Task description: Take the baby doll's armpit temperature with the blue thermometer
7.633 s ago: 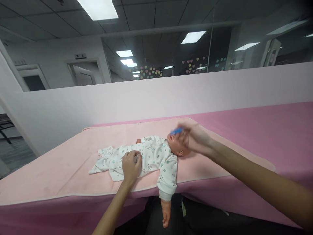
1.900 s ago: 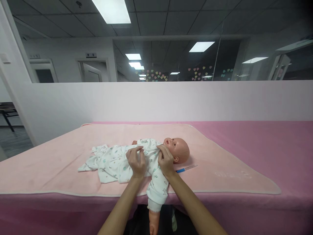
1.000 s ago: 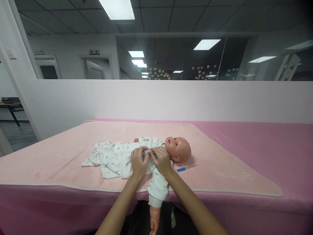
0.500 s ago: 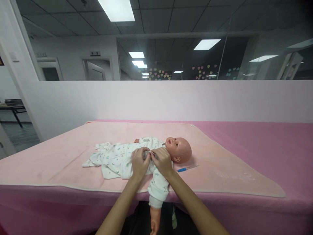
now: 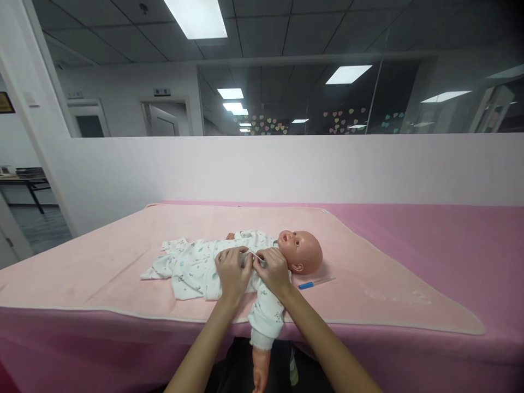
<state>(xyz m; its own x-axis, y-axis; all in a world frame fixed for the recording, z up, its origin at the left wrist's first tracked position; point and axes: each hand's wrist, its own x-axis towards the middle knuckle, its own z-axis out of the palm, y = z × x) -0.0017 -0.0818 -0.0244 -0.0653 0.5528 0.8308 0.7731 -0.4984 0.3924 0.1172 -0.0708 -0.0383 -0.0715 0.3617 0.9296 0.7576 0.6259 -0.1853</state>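
A baby doll [image 5: 301, 252] lies on its back, head to the right, in white printed clothes [image 5: 196, 267]. At the front of its chest my left hand [image 5: 234, 268] pinches a thin white cloth tie [image 5: 257, 256] on the garment. Close beside it, my right hand [image 5: 273, 269] is closed on the tie too, with the fingertips of both hands nearly meeting. The exact grip is partly hidden by my fingers. The doll's near arm [image 5: 262, 365] hangs past the front edge, its sleeve [image 5: 267, 314] below my right wrist.
A thermometer-like clear stick with a blue end [image 5: 306, 285] lies right of my right forearm, near the doll's head. Under the doll is a peach mat [image 5: 388, 278] on a pink-covered table [image 5: 450, 245]. A white low wall [image 5: 286, 169] with glass above stands behind.
My hands have drawn slightly apart at the chest, the left shifting a little leftward, and more of the white tie shows between them. The doll lies as before.
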